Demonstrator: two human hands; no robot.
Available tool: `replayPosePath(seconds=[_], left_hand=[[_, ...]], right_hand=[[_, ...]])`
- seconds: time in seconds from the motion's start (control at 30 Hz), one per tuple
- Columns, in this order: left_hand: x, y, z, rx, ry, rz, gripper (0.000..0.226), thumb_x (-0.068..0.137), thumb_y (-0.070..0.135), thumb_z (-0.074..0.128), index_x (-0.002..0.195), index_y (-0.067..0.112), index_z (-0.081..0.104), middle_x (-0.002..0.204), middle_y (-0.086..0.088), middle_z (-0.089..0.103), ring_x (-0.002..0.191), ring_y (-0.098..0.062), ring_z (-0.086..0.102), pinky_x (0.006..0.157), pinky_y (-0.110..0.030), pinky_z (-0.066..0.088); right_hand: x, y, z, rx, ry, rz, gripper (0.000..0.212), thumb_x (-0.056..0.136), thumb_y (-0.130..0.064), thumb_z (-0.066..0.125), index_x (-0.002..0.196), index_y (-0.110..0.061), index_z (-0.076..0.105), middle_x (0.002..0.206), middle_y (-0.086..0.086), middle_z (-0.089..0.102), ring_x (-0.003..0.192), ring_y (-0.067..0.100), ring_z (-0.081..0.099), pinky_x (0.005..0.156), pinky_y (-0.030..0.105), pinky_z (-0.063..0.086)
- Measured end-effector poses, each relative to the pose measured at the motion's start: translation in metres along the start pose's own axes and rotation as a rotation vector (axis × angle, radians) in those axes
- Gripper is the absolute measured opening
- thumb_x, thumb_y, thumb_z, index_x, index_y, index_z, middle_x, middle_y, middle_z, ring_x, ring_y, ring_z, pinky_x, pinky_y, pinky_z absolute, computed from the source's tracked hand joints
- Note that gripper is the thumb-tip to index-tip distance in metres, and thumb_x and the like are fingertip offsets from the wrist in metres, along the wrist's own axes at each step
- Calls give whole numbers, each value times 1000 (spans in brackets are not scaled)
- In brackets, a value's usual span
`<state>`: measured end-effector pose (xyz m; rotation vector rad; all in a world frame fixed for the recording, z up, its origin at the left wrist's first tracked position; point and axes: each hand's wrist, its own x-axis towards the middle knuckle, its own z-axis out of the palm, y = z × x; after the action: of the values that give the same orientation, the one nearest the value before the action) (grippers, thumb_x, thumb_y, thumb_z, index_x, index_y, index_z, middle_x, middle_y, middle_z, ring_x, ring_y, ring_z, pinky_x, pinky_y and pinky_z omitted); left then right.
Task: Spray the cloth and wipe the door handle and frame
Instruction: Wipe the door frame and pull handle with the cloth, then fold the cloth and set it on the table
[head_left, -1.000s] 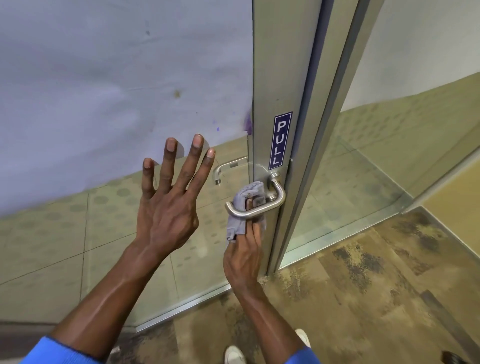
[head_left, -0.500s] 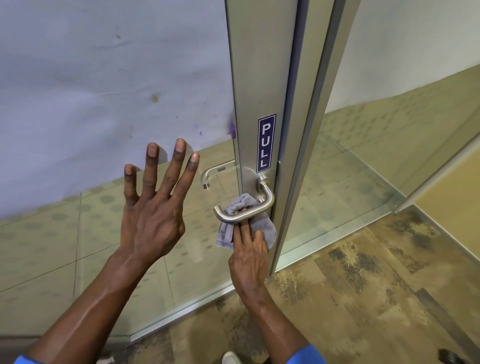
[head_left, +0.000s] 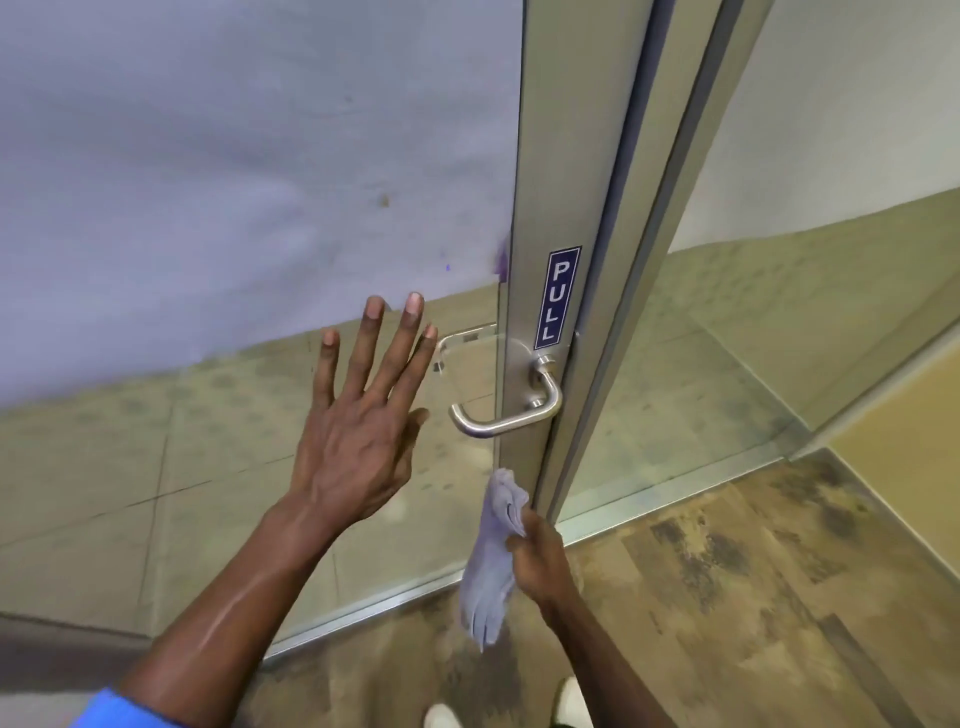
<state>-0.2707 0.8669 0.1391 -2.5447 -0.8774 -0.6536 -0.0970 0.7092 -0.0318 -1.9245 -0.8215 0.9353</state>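
Observation:
A brushed metal lever door handle (head_left: 506, 418) sticks out from the aluminium door frame (head_left: 576, 156), just below a blue PULL sticker (head_left: 557, 297). My left hand (head_left: 358, 431) is flat against the glass door panel (head_left: 234, 467), fingers spread, left of the handle. My right hand (head_left: 537, 556) is below the handle, near the foot of the frame, gripping a pale lavender cloth (head_left: 488, 561). The cloth hangs down from the hand and touches neither the handle nor the frame.
Frosted film (head_left: 208, 156) covers the upper glass. A second handle (head_left: 457, 345) shows through the glass on the far side. Another glass panel (head_left: 753, 338) stands right of the frame. Patterned carpet (head_left: 753, 597) covers the floor, and my white shoes (head_left: 441, 717) show at the bottom edge.
My right hand has pulled the cloth off the handle and dropped down and back, so the cloth now dangles. The left hand stays pressed on the glass.

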Motion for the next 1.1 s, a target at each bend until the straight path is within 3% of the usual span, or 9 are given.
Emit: replayPosePath(seconds=[0.1, 0.3, 0.43, 0.53, 0.7, 0.77, 0.9, 0.97, 1.1], left_hand=[[-22, 11, -1, -158, -75, -27, 86, 109, 41, 58, 182, 11, 23, 194, -12, -1, 180, -39, -5, 143, -64, 7], [-78, 65, -11, -819, -269, -283, 71, 104, 62, 61, 158, 17, 65, 182, 0, 45, 167, -21, 44, 132, -43, 39], [-92, 102, -17, -1465, -530, -723, 92, 84, 95, 67, 129, 15, 79, 125, 2, 85, 122, -12, 76, 109, -34, 59], [-97, 119, -11, -1861, -618, -1085, 86, 57, 81, 98, 92, 3, 87, 95, -10, 87, 87, -12, 81, 83, -25, 65], [-105, 126, -7, -1807, -674, -1101, 44, 74, 49, 93, 92, 10, 92, 96, -14, 89, 80, -16, 84, 69, -25, 64], [-104, 125, -7, -1775, -689, -1092, 42, 79, 47, 91, 103, 12, 92, 107, -17, 90, 93, -24, 88, 81, -36, 69], [-107, 133, -14, -1742, -782, -1046, 55, 72, 46, 94, 114, 11, 88, 118, -18, 89, 113, -40, 86, 95, -46, 69], [-109, 146, -23, -1710, -789, -1050, 65, 66, 39, 96, 125, 16, 81, 116, -12, 89, 108, -32, 87, 86, -38, 70], [-115, 182, -43, -1581, -742, -958, 105, 71, 20, 95, 158, 48, 44, 125, 1, 86, 117, -22, 84, 108, -52, 65]], right_hand=[[-35, -11, -29, 285, -88, 143, 37, 84, 5, 65, 92, -26, 83, 79, 4, 77, 73, 16, 68, 65, 36, 52], [-87, -43, -71, 721, -28, 213, 32, 76, 7, 77, 104, -6, 84, 105, 21, 82, 90, 30, 81, 77, 36, 66], [-107, -63, -82, 946, -19, 190, 48, 76, 11, 67, 124, 12, 65, 116, 36, 72, 102, 46, 72, 99, 59, 55], [-115, -69, -86, 1004, -36, 188, 52, 83, 13, 66, 134, 16, 58, 128, 43, 65, 115, 55, 63, 112, 72, 43], [-124, -59, -89, 798, 6, 108, 49, 85, -9, 85, 131, -1, 70, 124, 26, 76, 113, 45, 75, 93, 49, 65], [-132, -47, -90, 701, 57, 130, 65, 86, -14, 87, 145, -14, 60, 124, 17, 79, 114, 40, 77, 94, 51, 65], [-158, -22, -102, 479, 130, 122, 114, 74, -33, 101, 157, -61, 28, 131, -12, 77, 117, 13, 76, 93, 39, 66], [-170, -17, -114, 379, 80, 57, 110, 72, -40, 101, 156, -63, 34, 142, -30, 65, 125, 0, 68, 96, 31, 63], [-193, -3, -142, 136, 100, -5, 98, 70, -42, 100, 154, -48, 49, 150, -32, 56, 134, -5, 56, 103, 23, 56]])
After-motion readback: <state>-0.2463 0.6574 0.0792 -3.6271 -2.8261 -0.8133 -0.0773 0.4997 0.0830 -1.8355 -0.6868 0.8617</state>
